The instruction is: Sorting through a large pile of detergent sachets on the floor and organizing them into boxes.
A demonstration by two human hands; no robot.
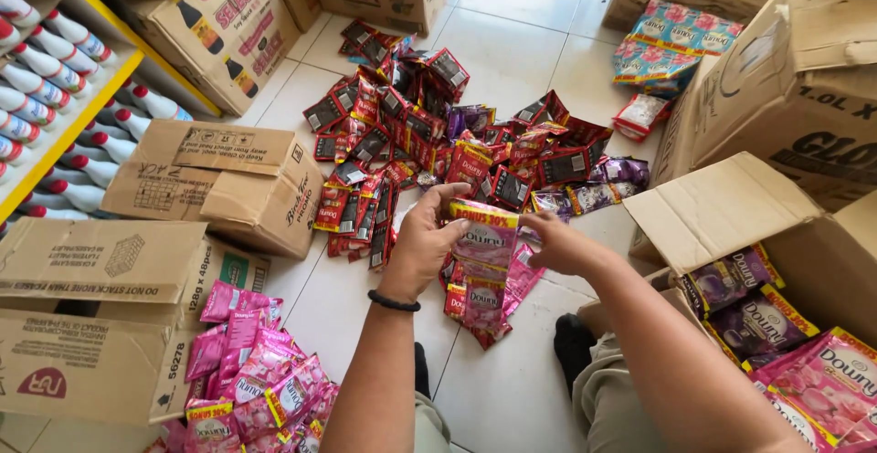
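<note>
My left hand and my right hand both grip a strip of pink sachets that hangs down over the white tiled floor. The left hand holds its top left edge, the right hand its top right edge. A black band circles my left wrist. Just beyond the hands lies a spread heap of red and black sachets with a few purple ones mixed in.
A pile of pink sachets lies at lower left. An open cardboard box at right holds purple and pink sachets. More cardboard boxes stand left and behind. White bottles fill a yellow-edged shelf at far left.
</note>
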